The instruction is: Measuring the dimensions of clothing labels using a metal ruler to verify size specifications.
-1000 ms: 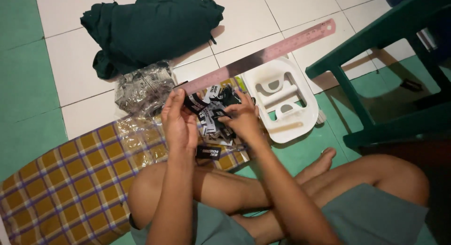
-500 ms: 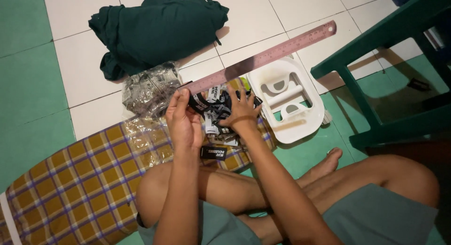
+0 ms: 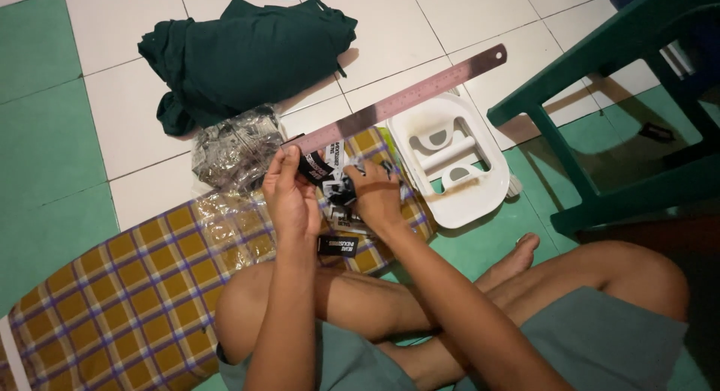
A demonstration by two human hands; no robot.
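I sit cross-legged on the floor over a yellow and purple checked cloth [image 3: 127, 286]. My left hand [image 3: 291, 196] pinches a small black label [image 3: 313, 167] with white print between thumb and fingers. My right hand [image 3: 376, 196] rests palm down on a pile of black and white labels [image 3: 339, 192] lying on the cloth, fingers curled into it. One more black label [image 3: 337, 246] lies loose on the cloth just below my hands. A long metal ruler [image 3: 405, 97] runs diagonally just beyond the pile.
A dark green folded garment [image 3: 247, 53] lies on the white tiles at the back. A clear plastic bag of labels [image 3: 234, 147] sits in front of it. A white plastic holder [image 3: 450, 158] lies right of the pile, and a green stool [image 3: 600, 113] stands at the right.
My right hand has lowered from the raised labels onto the pile. My left hand stays up with a label, and the view has shifted slightly.
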